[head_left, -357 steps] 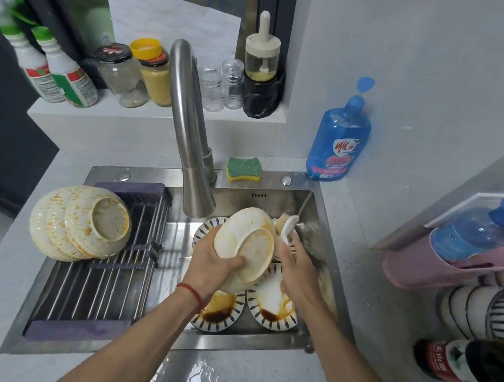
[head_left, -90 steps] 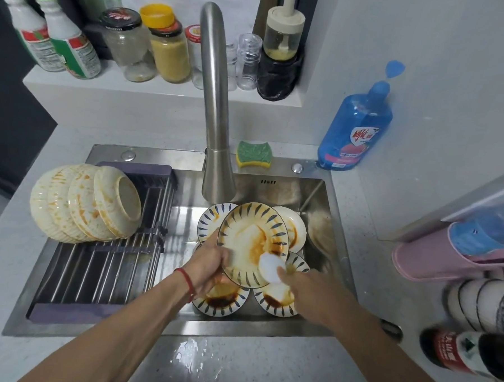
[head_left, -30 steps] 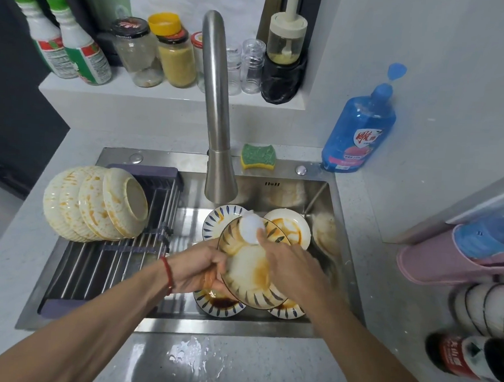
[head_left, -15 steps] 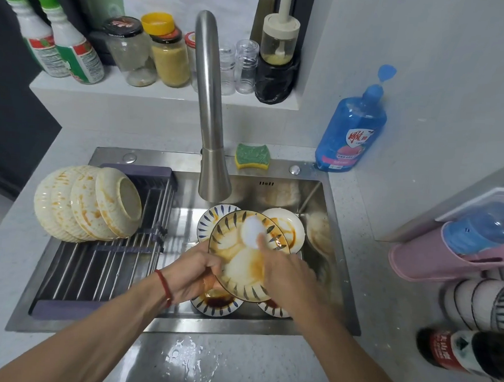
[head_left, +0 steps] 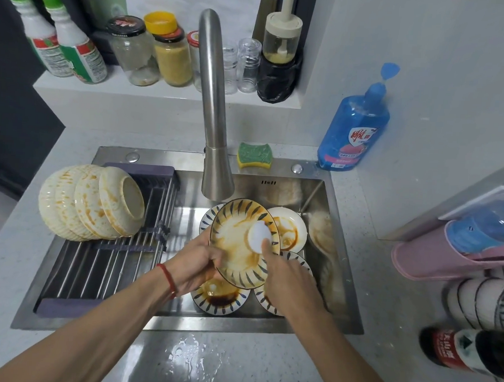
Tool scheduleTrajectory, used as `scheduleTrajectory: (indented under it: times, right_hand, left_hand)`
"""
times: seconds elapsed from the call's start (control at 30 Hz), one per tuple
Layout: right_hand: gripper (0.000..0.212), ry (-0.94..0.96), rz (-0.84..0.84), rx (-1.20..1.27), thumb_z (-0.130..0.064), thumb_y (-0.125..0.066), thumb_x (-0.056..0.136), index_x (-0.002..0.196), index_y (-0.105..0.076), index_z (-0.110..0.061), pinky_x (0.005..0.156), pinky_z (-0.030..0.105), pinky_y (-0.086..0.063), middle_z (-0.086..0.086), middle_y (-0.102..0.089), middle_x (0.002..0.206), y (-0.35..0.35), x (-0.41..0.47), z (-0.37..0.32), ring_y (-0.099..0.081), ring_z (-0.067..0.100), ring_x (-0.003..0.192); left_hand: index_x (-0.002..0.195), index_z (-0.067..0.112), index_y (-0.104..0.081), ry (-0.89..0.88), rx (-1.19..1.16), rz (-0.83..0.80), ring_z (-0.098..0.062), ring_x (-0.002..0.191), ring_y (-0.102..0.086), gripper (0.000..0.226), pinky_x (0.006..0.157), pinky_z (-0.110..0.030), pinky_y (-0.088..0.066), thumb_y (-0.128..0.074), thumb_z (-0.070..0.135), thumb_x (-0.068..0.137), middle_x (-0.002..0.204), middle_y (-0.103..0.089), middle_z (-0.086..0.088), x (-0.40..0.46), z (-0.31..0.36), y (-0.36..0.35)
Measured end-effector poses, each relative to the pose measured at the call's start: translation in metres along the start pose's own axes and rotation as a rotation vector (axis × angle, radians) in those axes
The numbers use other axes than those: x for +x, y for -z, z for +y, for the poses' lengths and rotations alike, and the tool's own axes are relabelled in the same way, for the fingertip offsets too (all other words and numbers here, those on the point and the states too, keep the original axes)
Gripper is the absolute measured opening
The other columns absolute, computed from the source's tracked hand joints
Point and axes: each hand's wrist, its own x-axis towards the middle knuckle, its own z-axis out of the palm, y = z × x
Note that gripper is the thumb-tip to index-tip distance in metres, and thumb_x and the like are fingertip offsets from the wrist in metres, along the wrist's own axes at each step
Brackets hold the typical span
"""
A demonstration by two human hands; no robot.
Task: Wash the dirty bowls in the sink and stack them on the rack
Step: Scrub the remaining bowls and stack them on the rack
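My left hand (head_left: 196, 262) grips the lower left rim of a striped bowl (head_left: 236, 248), smeared with brown sauce and tilted over the sink (head_left: 288, 190). My right hand (head_left: 284, 280) presses a white scrub pad (head_left: 259, 236) against the bowl's inside, right of centre. Under it lie several more dirty bowls, among them a striped one with dark sauce (head_left: 220, 298) and a white one (head_left: 289, 228). Several cream bowls (head_left: 98, 203), still stained orange, lean on their sides at the back left of the rack (head_left: 104, 265).
The steel faucet (head_left: 216, 116) rises just behind the held bowl. A green sponge (head_left: 255, 156) lies on the sink's back rim, a blue soap bottle (head_left: 354, 132) to its right. Jars and bottles fill the back ledge. Stacked bowls (head_left: 484, 299) and a dark bottle (head_left: 464, 348) sit at the right.
The white pad has slid from the upper middle of the striped bowl toward its right side. My left hand keeps its grip on the bowl. The cream bowls on the rack are unmoved.
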Motion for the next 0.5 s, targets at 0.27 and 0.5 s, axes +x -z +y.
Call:
scheduleTrajectory:
  times: [0.27, 0.5]
  right_hand:
    - [0.081, 0.008, -0.047, 0.076, -0.011, -0.054, 0.101, 0.163, -0.008, -0.035, 0.074, 0.037, -0.049, 0.0, -0.056, 0.087, -0.011, -0.007, -0.008, -0.056, 0.019, 0.083]
    - [0.074, -0.023, -0.086, 0.168, -0.014, -0.049, 0.105, 0.163, -0.01, -0.038, 0.077, 0.039, -0.047, 0.0, -0.059, 0.099, -0.016, -0.011, -0.008, -0.051, 0.018, 0.091]
  left_hand:
    - [0.142, 0.014, -0.053, -0.039, 0.048, 0.024, -0.051, 0.113, -0.066, 0.094, 0.075, -0.052, -0.059, -0.05, -0.02, 0.054, 0.135, -0.06, -0.03, 0.003, 0.002, 0.008]
    - [0.146, 0.028, -0.051, -0.082, 0.093, 0.072, -0.046, 0.109, -0.064, 0.107, 0.075, -0.049, -0.051, -0.049, -0.019, 0.05, 0.132, -0.062, -0.026, 0.009, 0.001, 0.011]
